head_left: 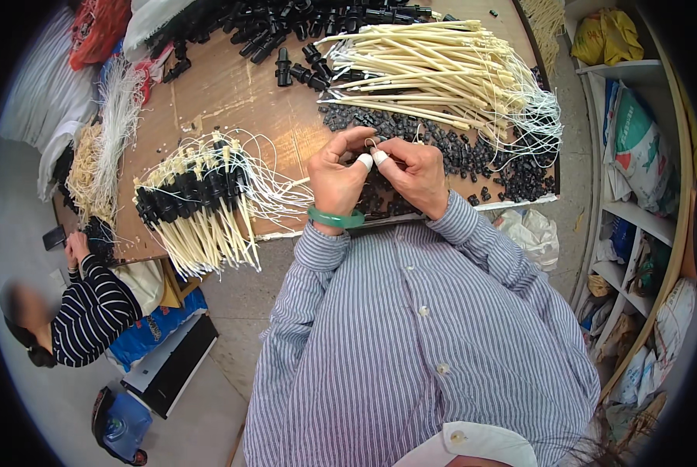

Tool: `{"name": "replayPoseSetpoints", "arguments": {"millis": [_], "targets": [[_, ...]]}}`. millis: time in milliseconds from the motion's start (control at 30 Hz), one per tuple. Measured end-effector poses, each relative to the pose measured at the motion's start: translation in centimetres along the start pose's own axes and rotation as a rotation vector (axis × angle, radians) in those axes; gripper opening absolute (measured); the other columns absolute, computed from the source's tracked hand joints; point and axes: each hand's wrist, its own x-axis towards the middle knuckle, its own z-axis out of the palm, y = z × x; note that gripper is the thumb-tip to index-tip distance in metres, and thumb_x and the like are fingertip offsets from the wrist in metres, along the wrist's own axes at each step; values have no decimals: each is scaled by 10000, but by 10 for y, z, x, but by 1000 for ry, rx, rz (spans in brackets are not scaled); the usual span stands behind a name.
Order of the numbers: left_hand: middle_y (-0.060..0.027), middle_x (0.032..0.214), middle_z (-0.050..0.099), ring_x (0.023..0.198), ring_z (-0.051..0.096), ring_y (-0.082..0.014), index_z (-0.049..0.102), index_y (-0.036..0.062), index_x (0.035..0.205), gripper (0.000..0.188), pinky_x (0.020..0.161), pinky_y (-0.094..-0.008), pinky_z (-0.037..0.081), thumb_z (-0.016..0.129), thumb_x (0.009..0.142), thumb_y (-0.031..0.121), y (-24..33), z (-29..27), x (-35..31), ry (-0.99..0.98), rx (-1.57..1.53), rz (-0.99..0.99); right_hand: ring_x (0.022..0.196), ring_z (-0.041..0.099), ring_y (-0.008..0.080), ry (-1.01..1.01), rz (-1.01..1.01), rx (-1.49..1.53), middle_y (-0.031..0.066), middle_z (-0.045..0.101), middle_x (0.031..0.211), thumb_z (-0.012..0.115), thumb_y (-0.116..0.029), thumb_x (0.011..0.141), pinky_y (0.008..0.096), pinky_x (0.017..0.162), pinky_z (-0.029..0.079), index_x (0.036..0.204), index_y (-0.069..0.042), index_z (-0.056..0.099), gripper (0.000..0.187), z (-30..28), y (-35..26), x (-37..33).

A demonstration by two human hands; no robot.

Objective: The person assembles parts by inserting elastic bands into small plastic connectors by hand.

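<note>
My left hand and my right hand meet at the table's near edge, fingertips almost touching. Both pinch a thin pale cord that bends in a small loop between them. White coverings wrap both thumbs, and a green bangle rings my left wrist. Beneath and behind the hands lie many small black plastic pieces. Beyond them is a heap of cream-coloured sticks with white strings at their right ends. Left of my hands rests a bundle of similar sticks fitted with black sleeves, its strings trailing toward me.
Larger black tubular fittings pile up at the table's far side. Hanks of pale string hang over the left edge. A co-worker in a striped top sits at left. Shelves with bags stand at right; a white plastic bag lies below the table.
</note>
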Motion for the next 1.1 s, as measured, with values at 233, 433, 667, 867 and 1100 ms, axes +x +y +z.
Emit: {"name": "replayPoseSetpoints", "arguments": {"millis": [233, 433, 667, 867, 1100], "targets": [[-101, 945, 672, 884, 664, -138, 643, -26, 1023, 309, 771, -238, 540, 562, 743, -128, 3, -11, 2, 141, 300, 140, 533, 555, 87, -154, 79, 154, 18, 621, 634, 672, -148, 826, 245, 493, 426, 909, -36, 685, 140, -10, -1, -2], [-101, 879, 685, 767, 677, -225, 683, 58, 1004, 347, 691, -316, 540, 616, 674, -29, 29, -7, 0, -157, 664, 575, 519, 356, -14, -269, 497, 1352, -45, 583, 723, 625, -67, 871, 161, 463, 283, 1077, 17, 632, 223, -35, 0, 4], [-123, 954, 675, 867, 667, -202, 610, 44, 1182, 429, 790, -318, 533, 557, 759, 3, 19, -12, 2, -399, 504, 206, 484, 306, -8, -201, 334, 1084, -33, 583, 739, 569, -37, 881, 158, 420, 243, 1114, 30, 623, 248, -51, -10, 8], [-133, 971, 666, 898, 646, -196, 582, 7, 1172, 435, 816, -301, 504, 578, 737, 9, 12, 0, 2, -368, 487, 142, 518, 367, -7, -120, 347, 770, -58, 549, 688, 559, -45, 895, 165, 444, 283, 1101, 24, 636, 231, -54, -10, 11], [-210, 805, 656, 653, 643, -306, 650, 8, 1034, 357, 652, -385, 515, 589, 688, 69, 10, -9, -2, -209, 627, 171, 439, 537, 192, -238, -500, -540, 20, 531, 604, 640, -62, 678, 337, 408, 438, 1171, -209, 646, 515, -49, -7, -1]]}}
